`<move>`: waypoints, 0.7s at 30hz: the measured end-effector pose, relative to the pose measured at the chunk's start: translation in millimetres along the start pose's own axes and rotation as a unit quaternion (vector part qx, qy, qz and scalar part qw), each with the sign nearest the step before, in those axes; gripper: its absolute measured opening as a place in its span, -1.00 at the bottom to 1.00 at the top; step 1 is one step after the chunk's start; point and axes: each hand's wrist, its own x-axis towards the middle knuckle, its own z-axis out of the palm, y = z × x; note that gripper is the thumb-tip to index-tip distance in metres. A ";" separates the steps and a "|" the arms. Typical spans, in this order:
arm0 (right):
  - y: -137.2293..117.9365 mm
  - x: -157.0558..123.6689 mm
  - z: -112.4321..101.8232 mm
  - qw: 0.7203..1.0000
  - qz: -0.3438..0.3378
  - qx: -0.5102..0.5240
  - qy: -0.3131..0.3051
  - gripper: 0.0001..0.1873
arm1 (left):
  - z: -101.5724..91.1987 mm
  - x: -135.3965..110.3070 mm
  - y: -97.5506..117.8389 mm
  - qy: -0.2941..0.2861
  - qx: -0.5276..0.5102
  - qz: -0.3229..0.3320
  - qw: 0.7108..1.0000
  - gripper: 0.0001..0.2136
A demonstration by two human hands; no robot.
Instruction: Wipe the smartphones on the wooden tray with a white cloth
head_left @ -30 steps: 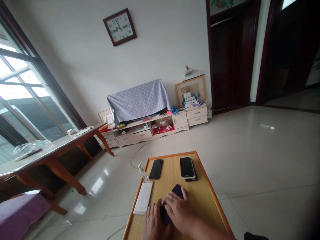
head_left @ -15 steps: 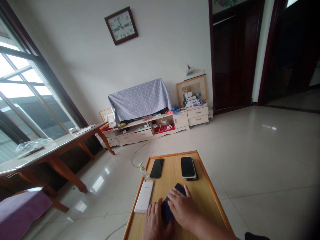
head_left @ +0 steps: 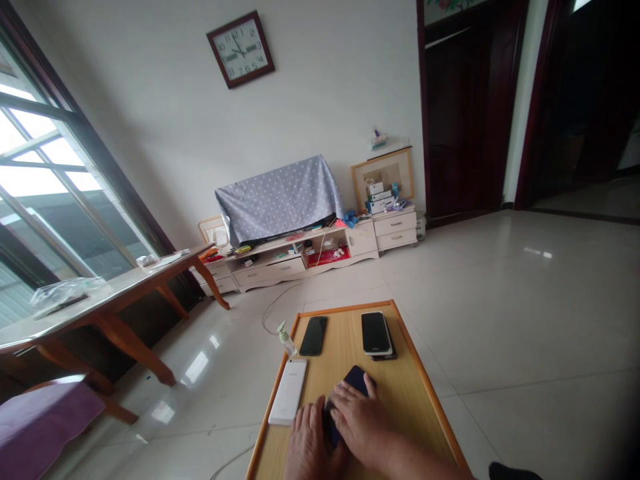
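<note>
A dark blue phone [head_left: 356, 377] lies slanted on the small wooden table [head_left: 415, 413], mostly covered by my hands. My left hand [head_left: 311, 437] grips its lower left side, fingers together and thumb across the near end. Pressed over the phone's middle is my right hand [head_left: 361, 417], fingers bent and thumb along the far right edge. A small pale patch shows by its fingertips; what it is, I cannot make out. Left of my left hand lies a white phone [head_left: 289, 392], back up. Beyond are a black phone [head_left: 314, 336] and stacked phones [head_left: 377, 333].
A clear pump bottle [head_left: 287, 342] stands at the table's left edge. On the left is a long table [head_left: 115, 293] with a purple-covered seat [head_left: 45, 427] below. A white cabinet [head_left: 273, 270] with a cloth-draped object [head_left: 280, 200] stands along the far wall.
My right hand has slid slightly toward me and left along the dark blue phone, baring more of its far end. My left hand has barely moved.
</note>
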 end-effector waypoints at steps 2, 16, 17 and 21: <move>2.0 2.5 -5.2 1.000 0.023 -0.014 0.009 -0.53 | -1.1 1.3 1.4 0.001 0.003 -0.004 1.000 -0.34; -19.4 -6.0 -8.9 0.996 -0.071 -0.013 -0.054 -0.53 | 5.7 -5.5 -5.0 -0.047 -0.008 -0.029 0.998 -0.39; -18.2 -4.7 -7.6 0.997 -0.060 -0.020 -0.047 -0.53 | 4.9 -4.5 -4.0 -0.050 -0.011 -0.032 0.998 -0.39; -18.7 -5.7 2.4 0.996 -0.060 -0.006 -0.060 -0.52 | 6.4 -5.6 -7.9 -0.061 -0.005 -0.034 0.998 -0.37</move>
